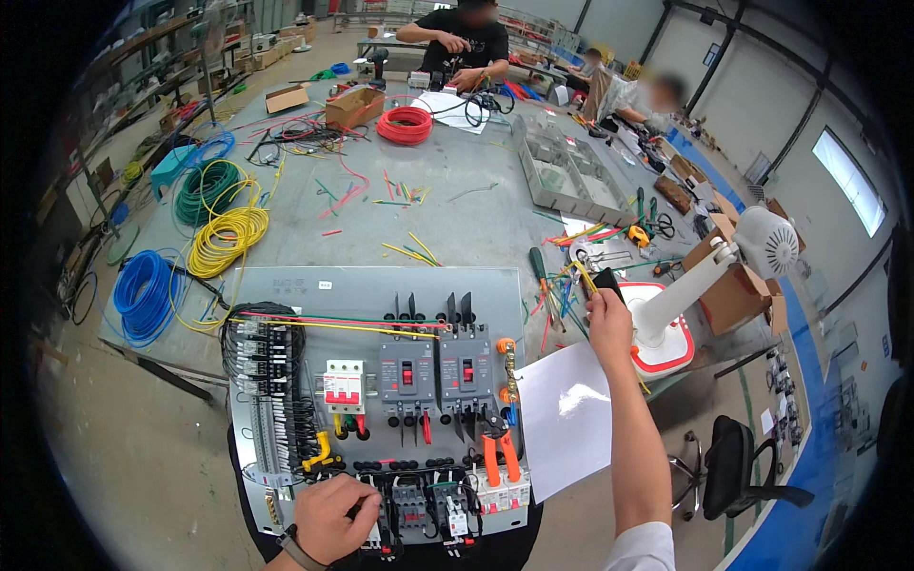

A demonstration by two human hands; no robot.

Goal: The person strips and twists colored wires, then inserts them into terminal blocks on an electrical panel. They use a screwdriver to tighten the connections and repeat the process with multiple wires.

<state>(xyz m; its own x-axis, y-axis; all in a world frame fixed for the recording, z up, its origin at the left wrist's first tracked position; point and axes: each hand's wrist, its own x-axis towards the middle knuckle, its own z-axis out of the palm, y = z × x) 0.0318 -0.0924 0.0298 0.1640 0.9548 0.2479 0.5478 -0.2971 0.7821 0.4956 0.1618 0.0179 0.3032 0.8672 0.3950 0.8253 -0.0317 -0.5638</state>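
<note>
A grey mounting panel [276, 285] fitted with electrical parts lies in front of me. My left hand [333, 519] is curled at its lower left edge, beside small black contactors [411, 504]; its fingertips are hidden. My right hand [609, 324] reaches past the panel's right side, fingers closed on a thin yellow wire [583, 274]. Two grey moulded-case breakers [407, 371] with red switches sit mid-panel, beside a white breaker with red levers [344, 388]. Red, green and yellow wires [362, 328] stretch across the top. Orange-handled pliers [502, 459] rest over the lower right breakers.
A white sheet [568, 419] lies right of the panel, below a white desk fan [657, 328]. Wire coils, blue [148, 297], yellow [228, 240] and red [404, 125], lie on the table. A grey divided tray [571, 171] and a screwdriver [538, 265] are farther right. Another person [462, 48] works opposite.
</note>
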